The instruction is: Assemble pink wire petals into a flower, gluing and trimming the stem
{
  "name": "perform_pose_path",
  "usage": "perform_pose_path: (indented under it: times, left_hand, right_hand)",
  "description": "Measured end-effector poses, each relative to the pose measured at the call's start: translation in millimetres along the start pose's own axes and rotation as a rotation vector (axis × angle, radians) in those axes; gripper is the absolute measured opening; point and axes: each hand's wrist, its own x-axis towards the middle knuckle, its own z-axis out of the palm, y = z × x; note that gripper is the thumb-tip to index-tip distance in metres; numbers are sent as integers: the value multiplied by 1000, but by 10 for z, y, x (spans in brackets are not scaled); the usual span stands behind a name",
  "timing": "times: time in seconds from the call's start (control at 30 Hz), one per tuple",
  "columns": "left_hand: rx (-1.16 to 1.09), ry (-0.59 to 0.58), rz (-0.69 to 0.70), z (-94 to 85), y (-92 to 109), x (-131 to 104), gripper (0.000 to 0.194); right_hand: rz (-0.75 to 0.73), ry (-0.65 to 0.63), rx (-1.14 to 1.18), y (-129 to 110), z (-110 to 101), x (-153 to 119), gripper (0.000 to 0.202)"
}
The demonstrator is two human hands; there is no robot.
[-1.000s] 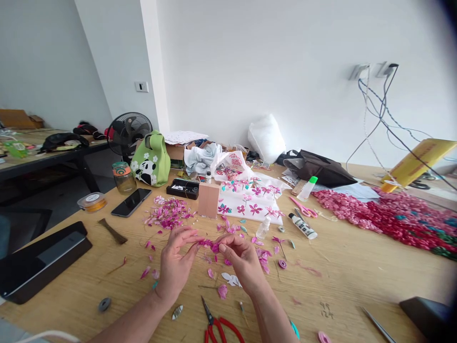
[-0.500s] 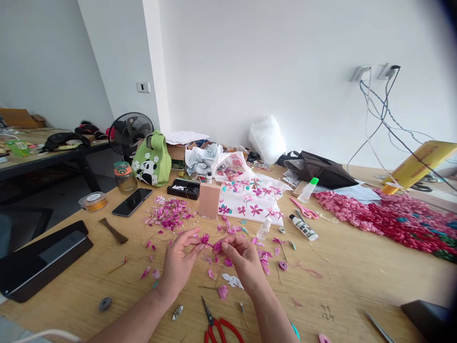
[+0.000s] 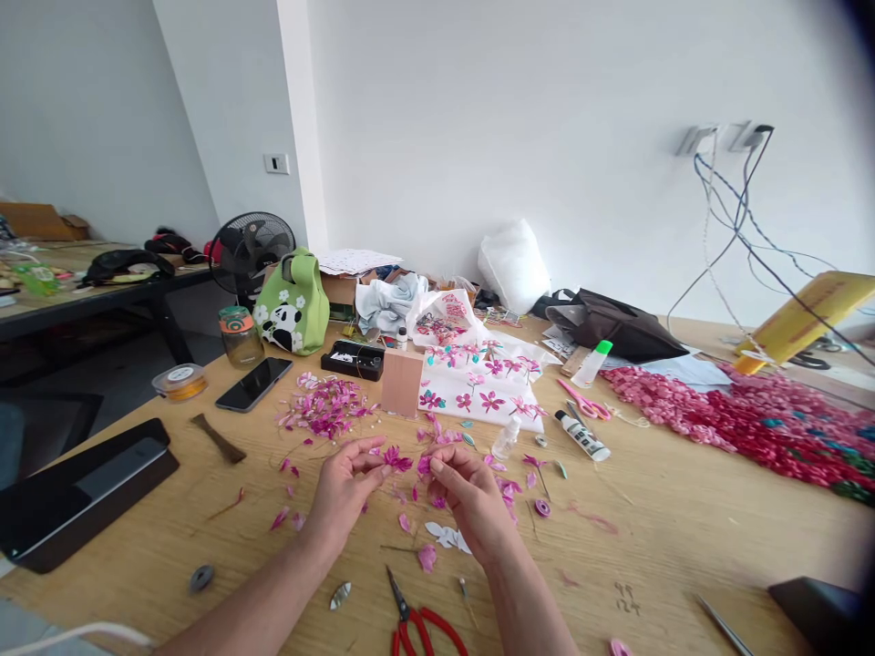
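Observation:
My left hand (image 3: 345, 487) pinches a small magenta flower (image 3: 396, 459) between thumb and fingertips, its petals fanning to the right. Just right of it, my right hand (image 3: 466, 487) is closed on a pink petal (image 3: 425, 466), held close to the flower with a narrow gap between. Both hands are raised over the middle of the wooden table. Loose pink petals lie under and around them, among them a larger heap (image 3: 326, 407) beyond my left hand. A white leaf-shaped cutout (image 3: 446, 536) lies beside my right wrist.
Red-handled pliers (image 3: 405, 610) lie between my forearms. A small clear bottle (image 3: 506, 437), a white glue tube (image 3: 582, 435) and pink scissors (image 3: 585, 401) lie beyond my right hand. Finished flowers rest on white paper (image 3: 478, 419) at the back. A phone (image 3: 254, 384) lies left.
The flower in my left hand has turned, its petals now spreading to the right. My right hand has drawn slightly away with the petal, opening a gap between them.

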Motion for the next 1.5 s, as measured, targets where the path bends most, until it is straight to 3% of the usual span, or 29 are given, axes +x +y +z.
perform_pose_path:
  times: [0.4, 0.8, 1.3, 1.43, 1.5]
  left_hand:
    - [-152, -112, -87, 61, 85, -76, 44]
    - [-204, -148, -137, 68, 90, -85, 45]
    - [-205, -122, -135, 66, 85, -64, 42]
    - [-207, -54, -132, 32, 54, 0, 38]
    - [-199, -51, -135, 9, 36, 34, 36]
  right_hand:
    - [50, 39, -115, 141, 13, 55, 30]
    - [105, 74, -39, 97, 70, 42, 32]
    - [64, 62, 68, 114, 46, 53, 39]
    - [60, 56, 45, 10, -2, 25, 41]
    - [69, -13, 31, -72, -18, -8, 38]
